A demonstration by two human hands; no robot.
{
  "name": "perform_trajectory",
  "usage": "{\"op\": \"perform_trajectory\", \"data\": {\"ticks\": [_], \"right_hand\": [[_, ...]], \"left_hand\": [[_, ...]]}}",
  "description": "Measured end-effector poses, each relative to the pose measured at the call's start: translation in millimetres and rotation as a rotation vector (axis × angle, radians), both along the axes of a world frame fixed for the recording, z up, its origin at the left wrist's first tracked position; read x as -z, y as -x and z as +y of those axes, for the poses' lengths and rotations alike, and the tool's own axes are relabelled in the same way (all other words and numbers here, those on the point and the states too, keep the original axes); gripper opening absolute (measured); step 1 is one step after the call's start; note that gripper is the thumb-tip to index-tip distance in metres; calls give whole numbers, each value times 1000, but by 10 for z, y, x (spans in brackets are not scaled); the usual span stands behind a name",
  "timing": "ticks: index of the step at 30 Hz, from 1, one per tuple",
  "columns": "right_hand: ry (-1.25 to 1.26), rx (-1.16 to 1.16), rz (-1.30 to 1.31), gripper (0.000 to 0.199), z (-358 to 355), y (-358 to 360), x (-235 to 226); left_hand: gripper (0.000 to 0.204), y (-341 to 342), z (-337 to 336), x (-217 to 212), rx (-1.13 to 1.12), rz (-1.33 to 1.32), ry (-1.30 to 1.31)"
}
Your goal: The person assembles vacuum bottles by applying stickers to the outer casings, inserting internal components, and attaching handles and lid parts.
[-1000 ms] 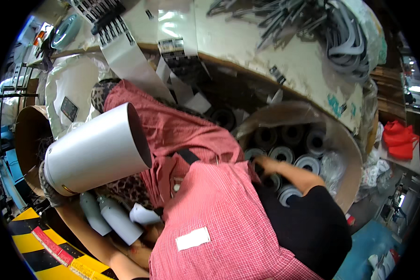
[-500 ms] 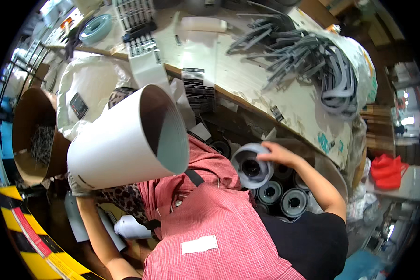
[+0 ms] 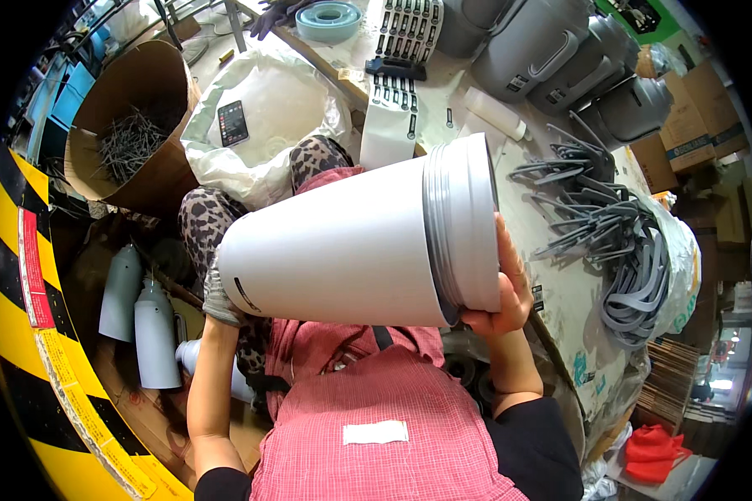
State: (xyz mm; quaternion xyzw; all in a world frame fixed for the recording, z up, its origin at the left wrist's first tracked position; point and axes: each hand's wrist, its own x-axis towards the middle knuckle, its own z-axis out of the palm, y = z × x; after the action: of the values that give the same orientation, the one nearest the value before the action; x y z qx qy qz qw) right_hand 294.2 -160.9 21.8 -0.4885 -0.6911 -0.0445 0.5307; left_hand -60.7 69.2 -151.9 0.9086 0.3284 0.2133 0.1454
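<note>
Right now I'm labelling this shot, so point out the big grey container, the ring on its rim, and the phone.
big grey container (image 3: 334, 250), head view, middle of its side wall.
grey ring (image 3: 468, 221), head view, outer band at the container's wide end.
phone (image 3: 232, 123), head view, centre of its dark screen.

Worktop (image 3: 560, 284) runs in front of me, pale and cluttered. Yellow-black hazard stripe (image 3: 25, 275) marks the floor on my left. Cardboard drum (image 3: 142, 108) stands beyond it; white bag (image 3: 267, 125) beside the drum. Cardboard boxes (image 3: 685, 142) stacked far right. Bright, even light.
</note>
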Motion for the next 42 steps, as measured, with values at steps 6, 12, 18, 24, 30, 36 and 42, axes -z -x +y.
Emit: {"op": "perform_trajectory", "data": {"ticks": [6, 12, 18, 24, 30, 36, 42], "right_hand": [[131, -13, 16, 40, -226, 251, -95], [-170, 115, 233, 50, -67, 147, 400], [393, 100, 1310, 48, 383, 405, 981], [183, 657, 468, 38, -157, -1286, 124], [750, 1776, -92, 78, -936, -3626, -38], [985, 1696, -135, 72, -1378, -3685, -408], [755, 1734, -145, 61, -1728, -3940, -542]], "left_hand": [[39, 170, 100, 488, -49, -918, 1202], [36, -298, 35, -764, -356, -243, -210], [33, -51, -35, -2237, 332, -745, -588], [41, 272, 87, -2882, 217, -290, -159], [43, -146, 208, -2419, 234, -399, 104], [66, 176, 89, -2252, -80, -506, 326], [46, 761, 787, -1661, 124, -275, -61]]}}
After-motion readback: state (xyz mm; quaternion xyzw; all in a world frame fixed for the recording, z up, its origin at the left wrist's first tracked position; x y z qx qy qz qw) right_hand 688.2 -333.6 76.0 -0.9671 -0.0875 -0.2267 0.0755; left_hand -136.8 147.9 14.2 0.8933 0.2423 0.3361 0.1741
